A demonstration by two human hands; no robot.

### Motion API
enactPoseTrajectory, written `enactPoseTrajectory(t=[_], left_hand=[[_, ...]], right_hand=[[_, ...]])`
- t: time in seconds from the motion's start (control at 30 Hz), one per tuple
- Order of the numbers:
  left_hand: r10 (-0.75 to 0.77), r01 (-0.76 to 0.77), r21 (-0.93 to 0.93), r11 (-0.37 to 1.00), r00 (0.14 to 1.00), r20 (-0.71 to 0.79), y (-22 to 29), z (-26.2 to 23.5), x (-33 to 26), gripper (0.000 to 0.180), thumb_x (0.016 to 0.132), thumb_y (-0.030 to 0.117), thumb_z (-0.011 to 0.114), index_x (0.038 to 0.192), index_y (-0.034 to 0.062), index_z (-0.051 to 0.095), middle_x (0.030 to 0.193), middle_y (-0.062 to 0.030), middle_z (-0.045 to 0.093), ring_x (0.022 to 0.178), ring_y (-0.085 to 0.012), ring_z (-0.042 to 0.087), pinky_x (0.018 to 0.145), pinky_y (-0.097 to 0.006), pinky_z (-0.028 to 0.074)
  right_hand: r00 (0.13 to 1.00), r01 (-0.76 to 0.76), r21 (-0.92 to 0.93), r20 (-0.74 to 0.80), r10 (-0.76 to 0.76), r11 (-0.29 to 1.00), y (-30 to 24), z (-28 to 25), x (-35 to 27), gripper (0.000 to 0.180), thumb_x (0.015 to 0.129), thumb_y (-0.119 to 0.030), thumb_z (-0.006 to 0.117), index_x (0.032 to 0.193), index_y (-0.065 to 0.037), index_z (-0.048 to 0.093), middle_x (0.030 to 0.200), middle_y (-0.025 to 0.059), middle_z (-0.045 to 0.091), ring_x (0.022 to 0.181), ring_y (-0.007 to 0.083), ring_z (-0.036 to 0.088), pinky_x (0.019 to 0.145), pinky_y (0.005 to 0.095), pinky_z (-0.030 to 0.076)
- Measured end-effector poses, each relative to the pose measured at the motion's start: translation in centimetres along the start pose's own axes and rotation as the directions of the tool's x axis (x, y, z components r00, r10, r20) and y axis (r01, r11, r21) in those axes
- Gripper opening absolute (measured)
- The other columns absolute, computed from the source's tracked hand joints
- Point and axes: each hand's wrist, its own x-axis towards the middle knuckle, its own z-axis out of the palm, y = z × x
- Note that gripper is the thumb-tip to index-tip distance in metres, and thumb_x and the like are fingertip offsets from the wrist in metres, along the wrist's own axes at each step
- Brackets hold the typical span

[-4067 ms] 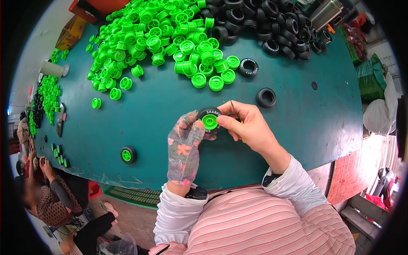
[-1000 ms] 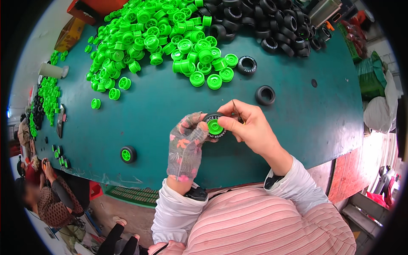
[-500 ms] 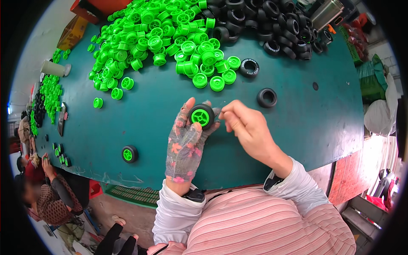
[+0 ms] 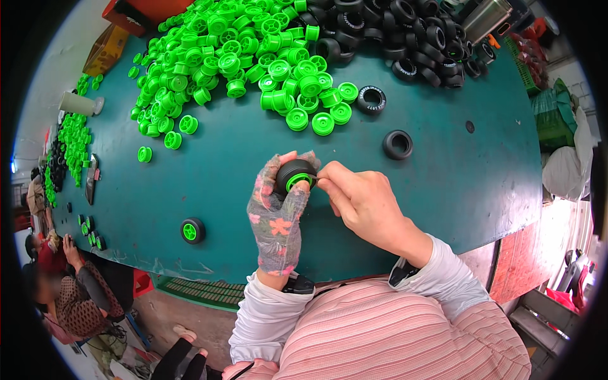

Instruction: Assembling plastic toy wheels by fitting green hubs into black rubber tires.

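My left hand (image 4: pixel 277 215), in a grey fingerless glove with a pink and orange flower pattern, is closed around a toy wheel (image 4: pixel 293 172). The wheel is a black rubber tire on a bright green rim, tilted so that the tread faces up and the rim shows below. My bare right hand (image 4: pixel 361 196) pinches at the wheel's right edge, thumb and index finger pressed together. A small dark bit shows at these fingertips; whether it is the tire's lip or a separate thing is unclear. One assembled wheel (image 4: pixel 192 230) lies left of my hands.
Green rims (image 4: pixel 215 57) are heaped at the far left of the green table (image 4: pixel 456 202), black tires (image 4: pixel 405 38) at the far right. Two loose tires, one of them a plain tire (image 4: pixel 398 145), lie nearer. A metal tool (image 4: pixel 92 179) and a seated person (image 4: pixel 76 291) are at left.
My left hand has turned the wheel, so its tread now faces more upward. My right hand has moved left and down from beside the wheel to touch its edge.
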Motion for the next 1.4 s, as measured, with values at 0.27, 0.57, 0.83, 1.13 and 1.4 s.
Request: enactPoseTrajectory(t=[0.27, 0.57, 0.83, 1.13, 1.4], left_hand=[[0.287, -0.297, 0.459, 0.838, 0.953, 0.094, -0.4, 0.5, -0.1, 0.038, 0.091, -0.003, 0.067, 0.128, 0.0035, 0.059, 0.120, -0.0083, 0.069, 0.106, -0.0174, 0.065, 0.090, -0.030, 0.053], [0.205, -0.174, 0.453, 0.875, 0.979, -0.019, 0.7, 1.3, -0.5, 0.038, 0.092, -0.003, 0.066, 0.129, 0.0033, 0.059, 0.115, -0.0099, 0.070, 0.101, -0.0170, 0.066, 0.090, -0.030, 0.053], [0.169, -0.142, 0.555, 0.820, 0.986, 0.001, 0.8, 1.0, -0.4, 0.038, 0.093, 0.000, 0.066, 0.130, -0.0006, 0.058, 0.112, -0.0120, 0.069, 0.095, -0.0172, 0.066, 0.085, -0.029, 0.054], [0.238, -0.176, 0.431, 0.885, 0.967, -0.094, -0.8, 1.1, -0.2, 0.039, 0.094, 0.003, 0.066, 0.133, 0.0018, 0.059, 0.121, -0.0081, 0.063, 0.100, -0.0133, 0.062, 0.083, -0.025, 0.054], [0.143, -0.118, 0.535, 0.836, 0.990, -0.006, 0.7, 1.2, -0.3, 0.040, 0.094, 0.003, 0.067, 0.132, 0.0013, 0.057, 0.122, -0.0117, 0.065, 0.101, -0.0179, 0.065, 0.087, -0.030, 0.055]], right_hand=[[0.997, -0.062, 0.112, 0.046, 0.057, 0.992, 0.2, -0.6, 0.3, 0.013, 0.098, -0.016, 0.058, 0.091, -0.005, 0.056, 0.062, 0.0175, 0.059, 0.058, 0.0407, 0.059, 0.053, 0.0482, 0.042], [0.978, -0.211, 0.367, 0.084, 0.193, 0.906, -1.5, -0.6, 0.6, 0.013, 0.098, -0.011, 0.058, 0.089, -0.002, 0.055, 0.060, 0.0137, 0.060, 0.057, 0.0317, 0.064, 0.050, 0.0410, 0.045], [0.958, 0.223, -0.400, -0.078, -0.275, 0.889, 0.0, 0.8, 0.1, 0.013, 0.097, -0.008, 0.057, 0.108, -0.001, 0.054, 0.072, 0.0122, 0.066, 0.062, 0.0321, 0.067, 0.052, 0.0404, 0.050], [0.999, -0.002, 0.062, -0.033, 0.004, 0.998, -0.7, 0.3, 0.8, 0.028, 0.097, -0.007, 0.057, 0.123, -0.007, 0.047, 0.073, 0.0159, 0.067, 0.065, 0.0377, 0.066, 0.057, 0.0499, 0.047], [0.982, 0.110, -0.175, -0.134, -0.134, 0.979, -0.7, 0.9, 0.4, 0.027, 0.094, -0.005, 0.059, 0.119, -0.003, 0.050, 0.071, 0.0153, 0.066, 0.064, 0.0356, 0.066, 0.052, 0.0445, 0.049]])
